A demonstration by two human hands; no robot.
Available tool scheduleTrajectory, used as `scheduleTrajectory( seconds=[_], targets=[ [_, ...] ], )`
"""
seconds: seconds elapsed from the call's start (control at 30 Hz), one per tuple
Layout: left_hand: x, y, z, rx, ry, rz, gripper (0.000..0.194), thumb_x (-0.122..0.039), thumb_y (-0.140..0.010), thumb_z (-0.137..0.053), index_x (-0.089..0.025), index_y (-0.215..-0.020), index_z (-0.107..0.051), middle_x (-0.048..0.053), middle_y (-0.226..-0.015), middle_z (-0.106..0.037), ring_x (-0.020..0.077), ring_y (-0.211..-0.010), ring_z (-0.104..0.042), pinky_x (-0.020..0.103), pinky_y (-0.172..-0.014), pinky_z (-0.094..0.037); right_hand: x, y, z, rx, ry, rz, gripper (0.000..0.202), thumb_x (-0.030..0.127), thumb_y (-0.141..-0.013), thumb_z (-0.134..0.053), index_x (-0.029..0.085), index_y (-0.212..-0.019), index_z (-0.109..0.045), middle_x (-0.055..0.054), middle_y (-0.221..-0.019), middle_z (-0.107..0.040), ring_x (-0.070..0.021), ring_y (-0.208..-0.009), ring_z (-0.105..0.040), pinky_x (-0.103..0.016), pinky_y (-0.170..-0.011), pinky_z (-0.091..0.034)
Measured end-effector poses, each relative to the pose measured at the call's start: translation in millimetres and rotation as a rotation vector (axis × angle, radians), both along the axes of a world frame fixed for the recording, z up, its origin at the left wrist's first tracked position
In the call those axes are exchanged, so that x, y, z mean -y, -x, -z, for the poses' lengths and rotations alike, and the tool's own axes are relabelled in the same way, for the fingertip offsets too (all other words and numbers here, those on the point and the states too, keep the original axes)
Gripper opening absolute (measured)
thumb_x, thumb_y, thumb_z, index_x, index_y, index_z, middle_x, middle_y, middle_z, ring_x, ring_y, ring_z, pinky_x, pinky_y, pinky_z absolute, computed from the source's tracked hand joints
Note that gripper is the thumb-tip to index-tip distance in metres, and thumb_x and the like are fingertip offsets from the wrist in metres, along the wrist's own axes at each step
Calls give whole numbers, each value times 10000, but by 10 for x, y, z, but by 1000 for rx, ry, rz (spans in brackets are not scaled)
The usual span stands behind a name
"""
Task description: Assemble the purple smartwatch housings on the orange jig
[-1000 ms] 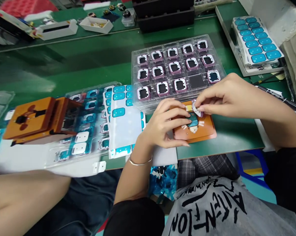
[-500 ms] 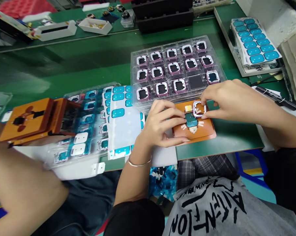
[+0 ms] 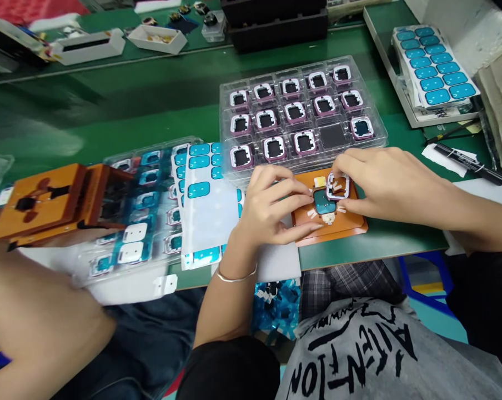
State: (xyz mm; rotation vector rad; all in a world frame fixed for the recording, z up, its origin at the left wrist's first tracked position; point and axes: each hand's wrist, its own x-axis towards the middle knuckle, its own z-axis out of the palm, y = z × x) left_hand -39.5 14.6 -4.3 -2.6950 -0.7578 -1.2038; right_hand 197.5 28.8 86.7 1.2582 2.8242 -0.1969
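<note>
My right hand (image 3: 371,180) pinches a small square watch-case frame (image 3: 339,194), white-faced with purplish sides, tilted over an orange fixture plate (image 3: 303,230). On that plate a teal rounded-square film (image 3: 325,205) lies in the middle, partly overlapped by the frame. My left hand (image 3: 270,205) rests on the plate's left side, its fingers apart and the fingertips close to the film. White marks and a yellow-white square (image 3: 320,181) show on the plate. Behind it stands a clear plastic tray (image 3: 284,162) holding several similar frames, with one slot vacant.
At my left, sheets of teal stickers (image 3: 207,205) overlap another clear tray (image 3: 171,225). A co-worker's arm (image 3: 38,311) is beside an orange clamp fixture (image 3: 46,200). More sticker sheets (image 3: 436,69) lie in a shallow tray at the right, near a black pen (image 3: 470,162).
The frame in my right hand has shifted slightly and now tilts over the film's upper right. My right hand's fingers have closed in a little; my left hand has barely moved.
</note>
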Motion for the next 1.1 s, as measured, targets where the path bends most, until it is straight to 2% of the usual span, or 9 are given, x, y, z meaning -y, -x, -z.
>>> scheduleTrajectory(
  seconds=[0.23, 0.37, 0.53, 0.7, 0.8, 0.97, 1.1],
  targets=[
    [4, 23, -6, 40, -19, -77, 321, -576, -895, -673, -290, -1034, -709, 17, -894, -750, 250, -884, -576, 435, -765, -433, -31, 3, 132, -217, 38, -159, 250, 233, -835, -641, 167, -1075, -620, -73, -963, -692, -228, -859, -583, -317, -707, -365],
    [4, 19, 11, 71, -7, -123, 358, -616, -888, -675, -286, -1023, -707, 19, -901, -735, 250, -878, -561, 437, -775, -443, -43, 29, 197, -251, 48, -216, 282, 247, -861, -657, 144, -1124, -640, -78, -966, -709, -231, -861, -572, -328, -745, -378],
    [1, -2, 19, 70, 2, -140, 400, -621, -862, -708, -271, -1056, -697, 34, -940, -742, 252, -881, -564, 433, -768, -464, -55, 13, 205, -250, 50, -239, 296, 258, -871, -703, 129, -1136, -678, -92, -990, -732, -235, -874, -578, -337, -788, -394],
    [-4, -38, 19, 51, 78, -95, 421, -553, -840, -773, -263, -1132, -686, 59, -1010, -749, 262, -948, -564, 434, -791, -474, -45, -4, 196, -225, 30, -221, 257, 228, -877, -705, 138, -1118, -706, -57, -866, -722, -210, -795, -550, -308, -705, -362],
    [-8, -57, 26, 77, 126, -72, 383, -524, -857, -772, -250, -1113, -692, 55, -1019, -745, 243, -946, -559, 424, -819, -488, -29, 10, 165, -189, 51, -198, 267, 173, -873, -707, 137, -1138, -717, -49, -871, -734, -196, -775, -560, -300, -692, -359],
    [-1, -63, 22, 73, 138, -72, 414, -546, -861, -756, -226, -1117, -698, 72, -1040, -741, 243, -939, -549, 429, -812, -484, -2, 11, 119, -171, 46, -174, 229, 254, -892, -730, 153, -1097, -741, -51, -927, -748, -201, -783, -594, -294, -665, -362],
    [14, -59, 13, 58, 155, -80, 409, -517, -857, -765, -232, -1141, -694, 72, -1063, -742, 245, -949, -560, 435, -811, -480, 18, 2, 123, -155, 10, -166, 210, 249, -894, -730, 160, -1084, -741, -46, -914, -751, -201, -780, -609, -292, -657, -377]
  ],
)
